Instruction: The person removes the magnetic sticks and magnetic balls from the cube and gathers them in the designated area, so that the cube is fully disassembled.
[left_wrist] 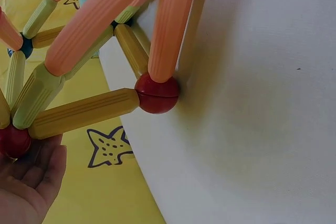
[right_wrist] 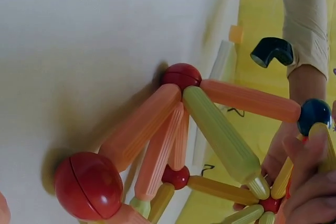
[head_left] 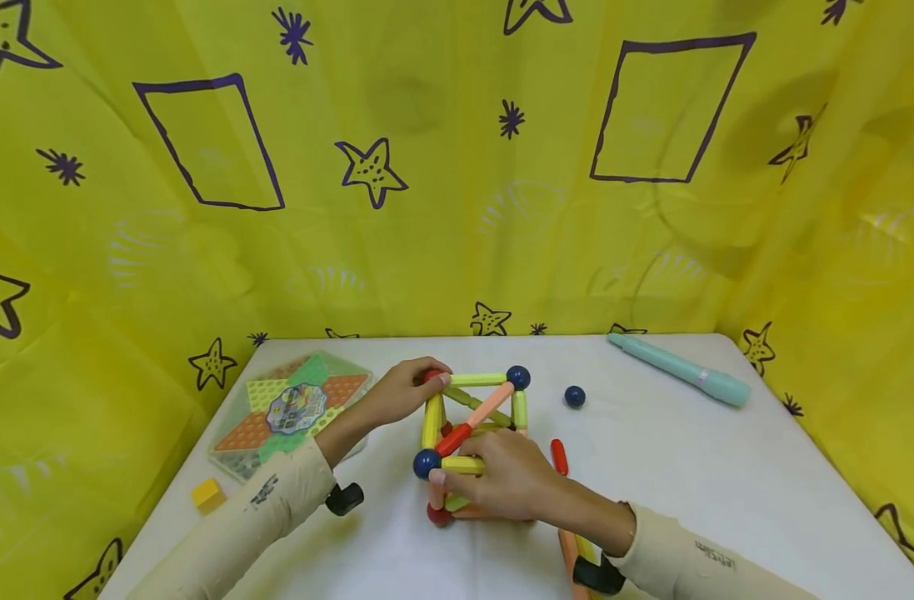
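A cube frame of yellow, orange and green magnetic rods (head_left: 473, 437) joined by balls stands mid-table. My left hand (head_left: 432, 380) grips the red ball at its top back-left corner; in the left wrist view that red ball (left_wrist: 13, 141) sits against my fingers (left_wrist: 37, 169). My right hand (head_left: 449, 472) pinches the yellow rod (head_left: 462, 465) on the top front edge, beside a blue ball (head_left: 427, 462). In the right wrist view the blue ball (right_wrist: 315, 116) is by my fingers (right_wrist: 310, 177), and red balls (right_wrist: 88, 186) rest on the table.
On the white table (head_left: 726, 475) lie a loose blue ball (head_left: 574, 397), a red rod (head_left: 558, 457), a teal marker (head_left: 681, 372), a checkers board (head_left: 287, 408) at the left and a yellow cube (head_left: 208, 495). Yellow patterned cloth surrounds the table.
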Action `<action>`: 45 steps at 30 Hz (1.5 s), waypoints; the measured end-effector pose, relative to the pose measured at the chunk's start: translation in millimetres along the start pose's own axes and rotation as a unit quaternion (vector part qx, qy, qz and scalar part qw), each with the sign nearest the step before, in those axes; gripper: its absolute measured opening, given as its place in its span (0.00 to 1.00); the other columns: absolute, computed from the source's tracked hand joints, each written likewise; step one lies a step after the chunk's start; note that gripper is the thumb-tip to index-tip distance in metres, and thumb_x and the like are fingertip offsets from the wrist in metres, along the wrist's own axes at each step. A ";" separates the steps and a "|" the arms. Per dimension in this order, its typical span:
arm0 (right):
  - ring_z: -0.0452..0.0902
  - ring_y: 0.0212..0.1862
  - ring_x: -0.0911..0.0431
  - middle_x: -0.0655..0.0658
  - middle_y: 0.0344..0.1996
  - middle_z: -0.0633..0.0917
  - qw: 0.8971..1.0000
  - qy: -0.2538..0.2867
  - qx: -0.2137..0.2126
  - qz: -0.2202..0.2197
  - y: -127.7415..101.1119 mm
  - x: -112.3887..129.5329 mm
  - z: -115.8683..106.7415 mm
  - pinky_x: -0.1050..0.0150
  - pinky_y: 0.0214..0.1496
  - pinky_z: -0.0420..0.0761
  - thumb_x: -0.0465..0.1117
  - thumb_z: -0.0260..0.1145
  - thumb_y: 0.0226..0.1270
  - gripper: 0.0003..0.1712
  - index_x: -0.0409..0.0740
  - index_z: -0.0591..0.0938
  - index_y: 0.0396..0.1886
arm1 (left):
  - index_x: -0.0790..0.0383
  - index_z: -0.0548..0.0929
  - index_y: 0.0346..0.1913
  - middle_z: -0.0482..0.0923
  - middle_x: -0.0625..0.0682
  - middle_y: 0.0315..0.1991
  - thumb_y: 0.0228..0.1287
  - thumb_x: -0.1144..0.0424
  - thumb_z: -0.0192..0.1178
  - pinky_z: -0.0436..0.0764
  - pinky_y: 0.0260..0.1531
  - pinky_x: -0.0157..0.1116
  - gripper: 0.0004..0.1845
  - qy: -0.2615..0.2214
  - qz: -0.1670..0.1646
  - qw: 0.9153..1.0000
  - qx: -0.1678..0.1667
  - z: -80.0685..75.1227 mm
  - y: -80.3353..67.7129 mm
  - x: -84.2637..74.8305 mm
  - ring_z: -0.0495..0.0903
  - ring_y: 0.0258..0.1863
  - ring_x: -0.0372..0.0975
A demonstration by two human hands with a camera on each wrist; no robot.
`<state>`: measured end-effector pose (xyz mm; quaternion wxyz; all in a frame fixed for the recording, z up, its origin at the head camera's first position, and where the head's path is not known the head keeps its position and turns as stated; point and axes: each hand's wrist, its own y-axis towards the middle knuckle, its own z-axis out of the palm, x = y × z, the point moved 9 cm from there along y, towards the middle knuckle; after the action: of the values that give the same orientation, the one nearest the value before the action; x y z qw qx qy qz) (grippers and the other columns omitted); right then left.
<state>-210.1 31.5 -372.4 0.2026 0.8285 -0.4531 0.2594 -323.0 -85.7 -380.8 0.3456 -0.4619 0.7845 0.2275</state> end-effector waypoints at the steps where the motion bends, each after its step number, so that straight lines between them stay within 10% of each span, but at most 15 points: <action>1: 0.69 0.23 0.65 0.61 0.13 0.70 1.000 -0.002 -0.005 0.001 0.5 -0.2 -0.4 0.69 0.22 0.66 0.70 0.63 0.64 0.26 0.58 0.79 0.18 | 0.60 0.83 0.55 0.83 0.53 0.45 0.77 0.54 0.54 0.80 0.45 0.38 0.16 0.001 0.000 1.000 -0.001 0.3 0.2 0.3 0.78 0.41 0.41; 14: 0.69 0.23 0.66 0.63 0.10 0.68 1.000 0.017 -0.009 -0.008 2.0 0.7 0.4 0.70 0.24 0.65 0.69 0.63 0.66 0.28 0.60 0.76 0.13 | 0.59 0.82 0.55 0.82 0.53 0.42 0.77 0.55 0.54 0.78 0.42 0.35 0.14 -0.001 -0.004 1.000 -0.011 1.6 -0.5 1.9 0.77 0.40 0.41; 28: 0.75 0.33 0.61 0.52 0.30 0.79 0.978 0.168 0.116 -0.043 -31.6 -22.9 -20.8 0.68 0.36 0.76 0.44 0.61 0.76 0.08 0.46 0.81 0.44 | 0.61 0.81 0.55 0.81 0.54 0.42 0.77 0.56 0.54 0.77 0.40 0.35 0.14 -0.009 -0.003 1.000 -0.012 1.8 -3.1 0.2 0.76 0.39 0.41; 36: 0.73 0.36 0.62 0.54 0.31 0.78 0.990 0.132 0.040 -0.039 -60.8 -67.2 -57.5 0.67 0.38 0.77 0.47 0.63 0.75 0.05 0.54 0.84 0.42 | 0.61 0.80 0.55 0.81 0.53 0.43 0.77 0.55 0.53 0.76 0.42 0.36 0.15 -0.011 -0.003 1.000 -0.008 5.1 -1.7 2.8 0.76 0.39 0.40; 45: 0.68 0.21 0.64 0.49 0.25 0.76 0.981 0.173 0.057 0.061 -90.2 -128.5 -57.9 0.68 0.23 0.72 0.46 0.65 0.73 0.31 0.40 0.68 0.69 | 0.62 0.78 0.58 0.80 0.54 0.44 0.77 0.55 0.53 0.77 0.42 0.37 0.16 -0.013 -0.007 1.000 -0.006 4.8 -2.5 2.1 0.76 0.39 0.41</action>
<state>-205.6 193.3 -415.0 0.2144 0.7517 -0.4456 0.4364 -320.0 -84.8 -385.6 0.3545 -0.4662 0.7753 0.2364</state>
